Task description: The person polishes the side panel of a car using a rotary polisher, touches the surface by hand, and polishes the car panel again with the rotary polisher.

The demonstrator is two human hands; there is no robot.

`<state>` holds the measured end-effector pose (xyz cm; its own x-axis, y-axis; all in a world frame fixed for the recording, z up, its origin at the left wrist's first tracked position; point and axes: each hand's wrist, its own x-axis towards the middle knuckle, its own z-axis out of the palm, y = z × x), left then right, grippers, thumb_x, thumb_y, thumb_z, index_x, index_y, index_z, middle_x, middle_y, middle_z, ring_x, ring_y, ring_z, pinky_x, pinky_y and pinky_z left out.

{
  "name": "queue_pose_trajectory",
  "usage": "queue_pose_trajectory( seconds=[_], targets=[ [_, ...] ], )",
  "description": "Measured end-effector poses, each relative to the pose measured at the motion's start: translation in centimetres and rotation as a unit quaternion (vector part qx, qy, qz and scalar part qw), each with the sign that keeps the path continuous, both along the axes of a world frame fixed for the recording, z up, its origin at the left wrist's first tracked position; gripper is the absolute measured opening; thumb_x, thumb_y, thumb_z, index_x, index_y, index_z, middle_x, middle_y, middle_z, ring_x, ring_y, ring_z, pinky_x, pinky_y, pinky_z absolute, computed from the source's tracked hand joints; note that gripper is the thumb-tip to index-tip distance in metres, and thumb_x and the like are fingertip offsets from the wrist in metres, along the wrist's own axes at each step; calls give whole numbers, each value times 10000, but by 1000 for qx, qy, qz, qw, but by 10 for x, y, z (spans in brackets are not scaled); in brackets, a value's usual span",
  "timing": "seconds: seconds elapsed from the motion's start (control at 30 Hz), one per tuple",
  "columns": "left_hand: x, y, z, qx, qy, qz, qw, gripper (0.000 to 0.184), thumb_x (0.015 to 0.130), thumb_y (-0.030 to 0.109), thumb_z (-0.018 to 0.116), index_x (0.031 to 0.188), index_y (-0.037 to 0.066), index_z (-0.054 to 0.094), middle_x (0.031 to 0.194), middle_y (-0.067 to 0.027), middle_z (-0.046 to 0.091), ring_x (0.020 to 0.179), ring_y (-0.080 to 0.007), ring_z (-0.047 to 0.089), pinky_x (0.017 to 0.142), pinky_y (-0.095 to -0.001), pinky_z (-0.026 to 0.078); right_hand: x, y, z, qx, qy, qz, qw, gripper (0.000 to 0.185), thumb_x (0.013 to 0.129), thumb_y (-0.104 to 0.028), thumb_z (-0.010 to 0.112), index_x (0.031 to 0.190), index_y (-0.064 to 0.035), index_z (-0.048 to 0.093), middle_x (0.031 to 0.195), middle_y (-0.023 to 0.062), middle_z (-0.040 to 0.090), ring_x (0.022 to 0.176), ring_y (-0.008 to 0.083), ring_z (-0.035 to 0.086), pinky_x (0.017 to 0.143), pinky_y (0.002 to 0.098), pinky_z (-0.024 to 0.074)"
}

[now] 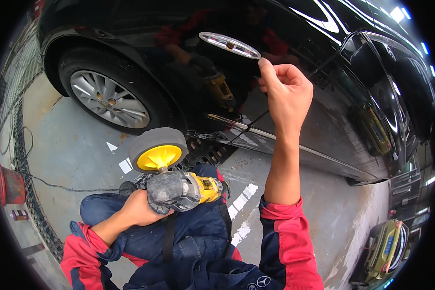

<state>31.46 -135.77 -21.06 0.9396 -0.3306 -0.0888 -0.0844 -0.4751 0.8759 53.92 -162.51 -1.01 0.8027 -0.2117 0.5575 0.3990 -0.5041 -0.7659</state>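
Observation:
My left hand (142,209) is closed around the grey head of a yellow and black polisher (179,189). A dark foam pad (178,137) on a yellow backing plate is fitted to the tool, above my lap and apart from the car. My right hand (289,92) is raised to the black car panel (203,72), fingers curled and thumb tip at the right end of the clear oval side lamp (229,46). The thumb seems to touch the lamp's edge. Whatever may lie between these fingers is hidden.
The front wheel (110,100) stands left of the panel. A power cord (67,187) runs across the floor at left. Near it are a red bucket (9,184) and a small can (19,215). Black floor grating (210,152) lies beneath the sill. A yellow-green car (386,251) is parked at lower right.

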Motion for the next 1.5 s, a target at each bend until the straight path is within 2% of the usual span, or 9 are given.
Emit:
queue_pose_trajectory(
  seconds=[0.9, 1.5],
  targets=[
    [0, 3, -2, 8, 22, 5, 1000, 531, 863, 431, 867, 1273, 104, 783, 1148, -167, 810, 1078, -386, 763, 941, -442, 607, -2, 1, 2, 17, 4, 11, 1000, 302, 919, -305, 868, 825, -29, 791, 685, -4, 748, 624, 36, 642, 628, 220, 499],
    [0, 2, -2, 16, 17, 8, 1000, 516, 860, 425, 868, 1263, 113, 787, 1124, -161, 815, 1055, -387, 768, 921, -446, 613, 1, 0, -2, 20, -3, 3, 1000, 312, 903, -322, 879, 817, -35, 789, 660, -16, 724, 599, 32, 597, 604, 227, 473]
  ],
)
